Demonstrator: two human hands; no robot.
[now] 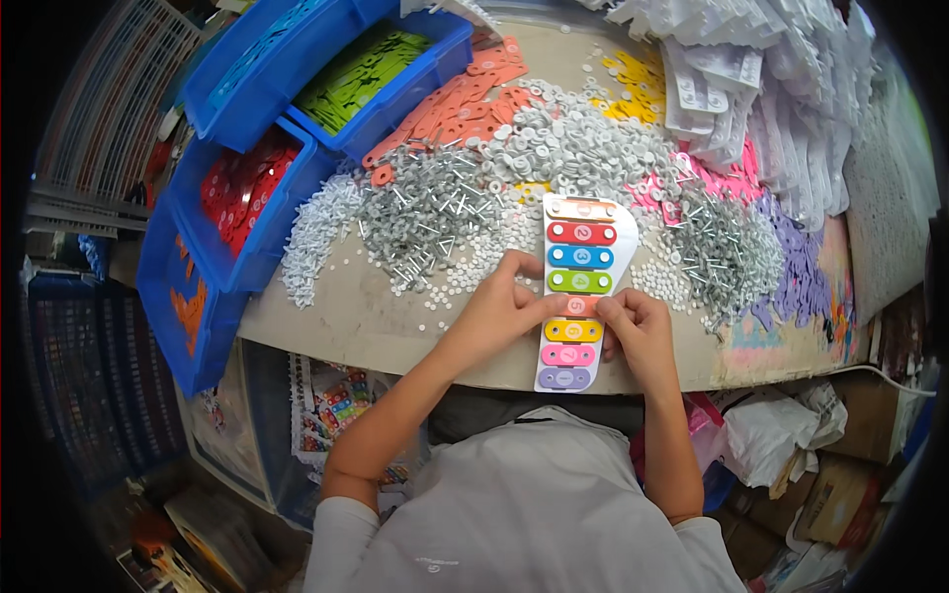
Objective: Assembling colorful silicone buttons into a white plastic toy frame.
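A toy xylophone (580, 282) with a white base and a column of coloured bars lies at the table's near edge. My left hand (506, 308) grips its left side, thumb on the left end of the salmon bar. On the opposite side my right hand (638, 326) closes on the edge, its thumb pressing the salmon bar's right end. White round caps show at both ends of the red bar (582, 233), blue bar and green bar. The yellow bar (573, 331), pink bar and purple bar show small dark holes instead. My fingers partly hide the salmon bar's ends.
Beyond the xylophone lie heaps of metal pins (430, 212), white washers (573, 143), and salmon bars (460, 99). Blue bins (252, 247) with red, green and orange bars stand left. White bases (732, 84) are stacked at the back right, near loose purple bars (796, 272).
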